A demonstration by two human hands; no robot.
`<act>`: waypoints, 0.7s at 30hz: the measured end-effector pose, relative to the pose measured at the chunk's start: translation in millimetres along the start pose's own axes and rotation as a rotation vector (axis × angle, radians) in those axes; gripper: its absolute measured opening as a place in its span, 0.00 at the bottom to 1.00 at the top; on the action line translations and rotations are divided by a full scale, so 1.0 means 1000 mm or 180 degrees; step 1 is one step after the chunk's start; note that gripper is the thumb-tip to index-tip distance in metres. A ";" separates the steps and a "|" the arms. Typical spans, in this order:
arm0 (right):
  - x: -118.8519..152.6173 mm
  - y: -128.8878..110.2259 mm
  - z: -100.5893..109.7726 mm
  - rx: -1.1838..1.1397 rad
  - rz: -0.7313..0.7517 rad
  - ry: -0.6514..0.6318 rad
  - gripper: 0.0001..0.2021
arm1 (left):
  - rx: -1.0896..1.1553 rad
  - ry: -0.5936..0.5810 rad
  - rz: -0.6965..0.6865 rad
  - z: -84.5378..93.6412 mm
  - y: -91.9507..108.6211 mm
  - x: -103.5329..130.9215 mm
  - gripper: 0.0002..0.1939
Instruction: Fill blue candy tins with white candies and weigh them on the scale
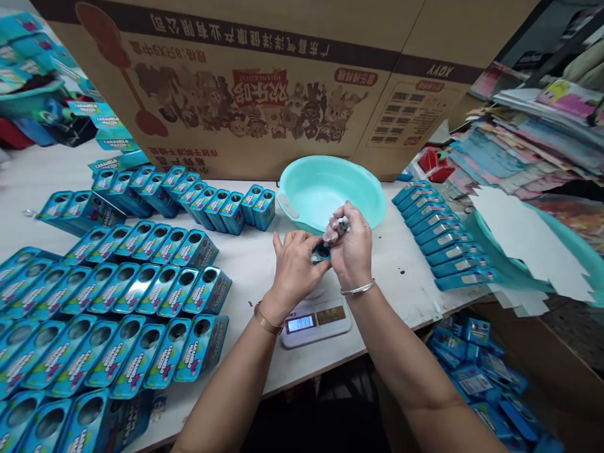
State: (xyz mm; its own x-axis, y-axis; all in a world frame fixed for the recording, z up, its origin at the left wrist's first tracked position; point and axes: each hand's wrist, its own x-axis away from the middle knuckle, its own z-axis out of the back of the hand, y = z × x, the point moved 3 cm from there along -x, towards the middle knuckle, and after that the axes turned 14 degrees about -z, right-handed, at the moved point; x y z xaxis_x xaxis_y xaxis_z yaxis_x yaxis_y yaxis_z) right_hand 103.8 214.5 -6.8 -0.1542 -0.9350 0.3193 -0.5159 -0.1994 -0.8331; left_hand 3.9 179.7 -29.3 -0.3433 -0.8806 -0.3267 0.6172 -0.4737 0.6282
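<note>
My left hand (298,267) is wrapped around a small blue tin (323,253) with a round hole in its top, just above the kitchen scale. In my right hand (352,242) the fingers are curled over a clump of small pale candies (343,224), held against the tin's opening. Most of the tin is hidden by my fingers. Below my hands sits the white digital scale (337,319) with a lit display. Right behind my right hand stands a turquoise plastic basin (333,176).
Rows of blue tins with round holes (141,286) fill the table's left side. Another row of tins (441,236) stands at right. A large cardboard box (264,82) rises behind the basin. Below the right table edge, a carton holds jumbled blue tins (476,371).
</note>
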 end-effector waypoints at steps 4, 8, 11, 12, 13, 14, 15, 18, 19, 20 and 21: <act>0.002 -0.001 -0.001 -0.0077 -0.0039 -0.0030 0.13 | 0.0015 -0.0013 0.0029 0.001 0.000 0.001 0.13; 0.006 -0.002 -0.003 -0.0071 -0.0057 0.0008 0.14 | 0.0018 -0.0031 0.0063 0.001 0.000 0.001 0.15; 0.006 -0.002 -0.003 -0.0056 -0.0101 0.0007 0.14 | 0.0009 -0.0058 0.0078 0.001 0.000 0.002 0.14; 0.006 -0.002 -0.003 -0.0064 -0.0107 0.0003 0.13 | 0.0006 -0.0061 0.0081 0.001 0.000 0.002 0.14; 0.006 -0.002 -0.003 -0.0076 -0.0110 -0.0004 0.13 | 0.0006 -0.0062 0.0084 0.001 0.000 0.002 0.14; 0.006 -0.002 -0.003 -0.0092 -0.0107 -0.0011 0.13 | 0.0010 -0.0058 0.0090 0.001 0.000 0.002 0.14; 0.006 -0.002 -0.003 -0.0110 -0.0106 -0.0022 0.13 | 0.0017 -0.0051 0.0095 0.001 0.000 0.002 0.15; 0.007 -0.003 -0.003 -0.0212 -0.0154 -0.0056 0.12 | 0.0040 -0.0039 0.0118 0.002 0.000 0.003 0.15; 0.006 -0.004 -0.003 -0.0276 -0.0196 -0.0066 0.12 | 0.0046 -0.0045 0.0124 0.002 0.000 0.003 0.15; 0.006 -0.004 -0.003 -0.0355 -0.0255 -0.0073 0.12 | 0.0047 -0.0055 0.0132 0.003 0.001 0.003 0.15; 0.005 -0.004 -0.002 -0.0442 -0.0332 -0.0077 0.13 | 0.0045 -0.0064 0.0143 0.003 0.001 0.003 0.16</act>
State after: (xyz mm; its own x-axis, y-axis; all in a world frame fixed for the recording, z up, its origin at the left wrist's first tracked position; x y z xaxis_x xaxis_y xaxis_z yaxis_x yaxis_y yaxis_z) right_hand 103.7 211.2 -0.9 -0.0742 -0.9185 0.3884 -0.6396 -0.2549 -0.7252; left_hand 1.2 176.9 -27.9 -0.3297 -0.9004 -0.2839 0.6222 -0.4334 0.6519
